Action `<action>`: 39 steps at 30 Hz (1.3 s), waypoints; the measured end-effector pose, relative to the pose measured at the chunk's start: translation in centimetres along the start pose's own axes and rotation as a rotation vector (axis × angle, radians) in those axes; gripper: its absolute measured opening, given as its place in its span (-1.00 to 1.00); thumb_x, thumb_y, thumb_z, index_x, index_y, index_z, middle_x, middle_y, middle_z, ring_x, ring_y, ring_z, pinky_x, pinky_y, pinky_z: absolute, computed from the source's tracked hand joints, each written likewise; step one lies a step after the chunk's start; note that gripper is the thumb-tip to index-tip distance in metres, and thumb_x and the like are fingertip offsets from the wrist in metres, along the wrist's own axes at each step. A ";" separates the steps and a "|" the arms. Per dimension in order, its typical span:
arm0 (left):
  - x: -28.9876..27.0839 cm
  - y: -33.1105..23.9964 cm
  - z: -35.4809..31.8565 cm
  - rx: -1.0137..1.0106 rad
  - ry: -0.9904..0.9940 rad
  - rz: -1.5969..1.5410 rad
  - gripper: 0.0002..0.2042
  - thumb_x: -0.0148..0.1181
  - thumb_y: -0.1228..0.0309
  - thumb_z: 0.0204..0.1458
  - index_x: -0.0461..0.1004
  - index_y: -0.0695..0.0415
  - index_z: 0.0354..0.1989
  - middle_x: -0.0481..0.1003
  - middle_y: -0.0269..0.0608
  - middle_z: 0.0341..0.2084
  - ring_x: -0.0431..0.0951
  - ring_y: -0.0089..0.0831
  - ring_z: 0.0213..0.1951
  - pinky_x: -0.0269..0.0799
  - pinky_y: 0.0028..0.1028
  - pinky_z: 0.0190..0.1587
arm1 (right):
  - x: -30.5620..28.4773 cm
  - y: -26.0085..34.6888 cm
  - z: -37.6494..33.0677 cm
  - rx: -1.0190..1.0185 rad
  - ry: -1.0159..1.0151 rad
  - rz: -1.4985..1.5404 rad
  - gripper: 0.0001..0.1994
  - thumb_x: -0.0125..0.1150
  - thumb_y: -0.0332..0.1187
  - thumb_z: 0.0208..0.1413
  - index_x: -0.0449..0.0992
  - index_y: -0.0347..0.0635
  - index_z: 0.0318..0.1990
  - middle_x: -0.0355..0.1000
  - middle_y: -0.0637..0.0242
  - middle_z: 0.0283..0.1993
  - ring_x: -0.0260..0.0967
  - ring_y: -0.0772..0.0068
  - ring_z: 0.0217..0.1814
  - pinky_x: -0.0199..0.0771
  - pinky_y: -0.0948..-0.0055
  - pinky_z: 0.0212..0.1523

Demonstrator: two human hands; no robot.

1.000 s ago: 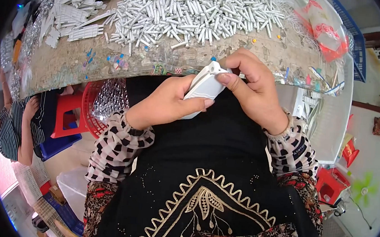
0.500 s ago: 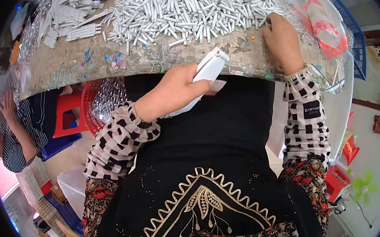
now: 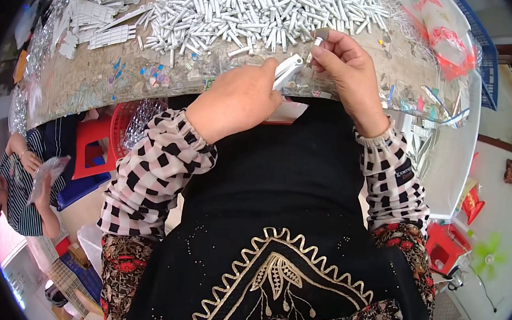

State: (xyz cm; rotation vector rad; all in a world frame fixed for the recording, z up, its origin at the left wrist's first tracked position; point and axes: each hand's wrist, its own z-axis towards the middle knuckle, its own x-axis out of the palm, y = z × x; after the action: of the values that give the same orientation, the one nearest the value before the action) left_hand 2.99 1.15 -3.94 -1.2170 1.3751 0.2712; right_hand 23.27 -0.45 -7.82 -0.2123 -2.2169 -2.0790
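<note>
My left hand (image 3: pixel 237 100) is closed around a white plastic part (image 3: pixel 285 71), most of which its fingers hide. The part's narrow end has a round hole and points up and right over the table edge. Close to that end, my right hand (image 3: pixel 353 77) pinches a small white peg (image 3: pixel 316 46) with a wider head between thumb and forefinger. A small gap separates the peg from the part. Beyond both hands spreads a large heap of similar white pegs (image 3: pixel 238 12). A red and white piece (image 3: pixel 287 111) shows just below my left hand.
Flat white plastic parts (image 3: pixel 108 36) lie at the far left of the worn table (image 3: pixel 92 85). Red-and-clear plastic bags (image 3: pixel 445 45) lie far right, beside a blue basket (image 3: pixel 483 67). A white bin (image 3: pixel 460 153) stands right. At left, a person (image 3: pixel 27 170) holds a clear packet (image 3: pixel 51 172).
My right hand has come back left from the heap's right edge with a peg pinched in it. My left hand has turned the white part and moved slightly. The person at left now holds a packet.
</note>
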 end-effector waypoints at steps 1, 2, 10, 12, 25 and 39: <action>-0.2 -0.1 0.1 0.009 0.019 0.030 -0.70 0.05 0.33 0.04 0.30 0.32 -0.17 0.51 0.17 -0.44 0.53 0.12 -0.32 0.42 -0.04 -0.21 | 0.2 -0.3 0.1 0.000 0.003 0.002 -0.70 0.23 -0.42 0.16 0.45 -0.27 0.04 0.43 0.50 -0.31 0.37 0.69 -0.32 0.40 0.69 -0.28; -0.3 -0.2 0.2 0.020 0.040 0.058 -0.70 0.06 0.33 0.04 0.31 0.32 -0.17 0.52 0.16 -0.45 0.53 0.11 -0.32 0.43 -0.05 -0.21 | 0.2 -0.6 0.2 0.009 -0.008 0.014 -0.70 0.23 -0.43 0.15 0.45 -0.28 0.03 0.43 0.49 -0.29 0.37 0.70 -0.32 0.40 0.69 -0.29; -0.7 -0.3 0.3 0.015 0.059 0.029 -0.71 0.04 0.35 0.03 0.27 0.32 -0.16 0.47 0.24 -0.44 0.47 0.21 -0.31 0.35 0.01 -0.20 | 1.0 -1.2 0.1 -0.135 -0.045 -0.177 -0.71 0.25 -0.47 0.13 0.46 -0.32 0.00 0.43 0.49 -0.30 0.33 0.75 -0.31 0.37 0.72 -0.31; -0.8 -0.3 0.4 0.011 0.061 0.026 -0.70 0.04 0.35 0.02 0.27 0.32 -0.16 0.47 0.24 -0.44 0.48 0.21 -0.30 0.36 0.01 -0.20 | 1.1 -0.6 -0.1 -0.180 -0.043 -0.317 -0.71 0.27 -0.45 0.12 0.46 -0.34 -0.01 0.42 0.50 -0.30 0.31 0.76 -0.32 0.36 0.73 -0.30; -0.2 0.1 0.3 0.060 0.022 0.045 -0.72 0.06 0.37 0.01 0.27 0.31 -0.20 0.48 0.22 -0.46 0.48 0.20 -0.32 0.36 0.01 -0.22 | 1.5 1.1 -0.5 -0.528 0.028 -0.836 -0.85 0.26 -0.50 0.02 0.51 -0.29 -0.23 0.47 0.15 -0.35 0.48 0.32 -0.39 0.46 0.47 -0.34; 0.0 -0.4 -0.3 0.084 0.018 0.094 -0.72 0.07 0.38 0.01 0.26 0.30 -0.18 0.49 0.20 -0.48 0.49 0.18 -0.35 0.37 0.01 -0.24 | 1.5 5.1 3.2 -0.593 0.077 -0.747 -0.74 0.12 -0.24 0.24 0.53 -0.31 -0.18 0.46 0.12 -0.35 0.39 0.25 -0.39 0.40 0.41 -0.31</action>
State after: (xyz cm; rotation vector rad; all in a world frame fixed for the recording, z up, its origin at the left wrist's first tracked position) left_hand 3.15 0.71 -3.66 -1.0895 1.4480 0.2661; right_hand 22.68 3.15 -2.80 0.7618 -1.7084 -3.0007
